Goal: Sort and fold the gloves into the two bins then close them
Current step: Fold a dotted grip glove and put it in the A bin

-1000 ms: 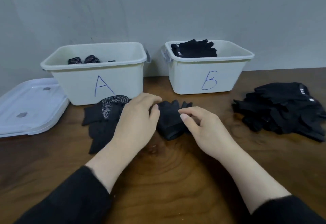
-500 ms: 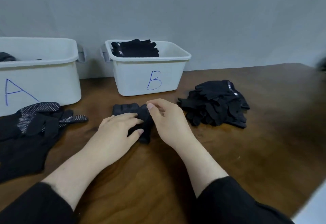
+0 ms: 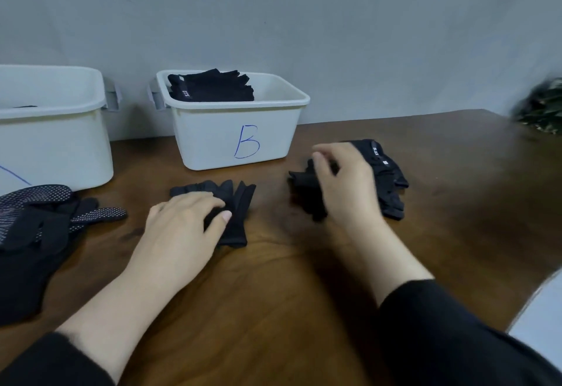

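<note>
On the wooden table (image 3: 273, 309), our left hand (image 3: 182, 230) lies flat, fingers straight, pressing the folded glove (image 3: 234, 203) down in front of bin B (image 3: 213, 142). Our right hand (image 3: 343, 184) reaches over the glove pile (image 3: 386, 178) to the right, fingers curled (blurred, so whether they grip anything we cannot tell). Dotted gloves (image 3: 36, 212) lie beside bin A (image 3: 54, 142).
</note>
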`<state>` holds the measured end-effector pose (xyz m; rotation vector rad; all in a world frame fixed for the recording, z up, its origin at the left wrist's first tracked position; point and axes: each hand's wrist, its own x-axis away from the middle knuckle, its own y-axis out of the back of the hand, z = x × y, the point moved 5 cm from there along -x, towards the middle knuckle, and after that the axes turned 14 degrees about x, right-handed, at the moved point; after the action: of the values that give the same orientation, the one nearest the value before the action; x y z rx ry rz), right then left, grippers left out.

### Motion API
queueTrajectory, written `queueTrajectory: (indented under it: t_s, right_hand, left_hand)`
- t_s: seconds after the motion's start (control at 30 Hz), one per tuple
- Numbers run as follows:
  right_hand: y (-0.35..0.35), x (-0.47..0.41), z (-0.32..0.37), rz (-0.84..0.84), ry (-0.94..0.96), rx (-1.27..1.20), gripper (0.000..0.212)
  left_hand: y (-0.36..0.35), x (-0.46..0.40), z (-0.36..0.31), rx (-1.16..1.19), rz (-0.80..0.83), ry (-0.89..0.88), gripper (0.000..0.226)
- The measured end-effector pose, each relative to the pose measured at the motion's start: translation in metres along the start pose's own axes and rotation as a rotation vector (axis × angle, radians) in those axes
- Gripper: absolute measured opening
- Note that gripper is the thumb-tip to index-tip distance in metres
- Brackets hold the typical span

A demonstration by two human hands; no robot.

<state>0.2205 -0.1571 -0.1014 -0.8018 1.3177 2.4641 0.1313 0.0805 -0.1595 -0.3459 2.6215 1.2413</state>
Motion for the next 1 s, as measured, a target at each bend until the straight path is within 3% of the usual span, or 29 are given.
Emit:
queueTrajectory:
  t_s: [0.13,0.27,0.4,0.6,0.67,0.77,0.87,1.0]
  right_hand:
    - [0.030,-0.047,-0.066,0.039,-0.209,0.288,0.034]
    - [0.024,-0.073,-0.116,0.337,-0.477,0.486,0.048]
    - [0.008,-0.075,-0.132,0.394,-0.520,0.506,0.046]
    - [0.009,-0.076,-0.124,0.333,-0.495,0.379,0.020]
    - [0.012,-0.078,-0.123,0.286,-0.466,0.301,0.026]
    - [0.016,-0.077,-0.115,0.279,-0.484,0.161,0.054]
    - [0.015,-0.077,-0.110,0.317,-0.490,0.098,0.019]
    - [0.027,-0.081,-0.094,0.223,-0.441,-0.059,0.028]
  left_hand:
    - [0.015,-0.002,0.000,0.121,-0.100,-0.019,0.030]
    - [0.013,-0.001,0.001,0.129,-0.073,-0.009,0.026]
    - [0.008,-0.001,0.007,0.106,0.019,-0.019,0.025]
    - [0.004,-0.001,0.010,0.099,0.050,-0.015,0.028]
    - [0.004,-0.002,0.010,0.098,0.051,-0.014,0.029]
    - [0.003,-0.003,0.010,0.090,0.061,-0.005,0.030]
    - [0.003,-0.003,0.011,0.085,0.066,-0.001,0.031]
    - [0.003,-0.003,0.011,0.089,0.068,-0.002,0.030]
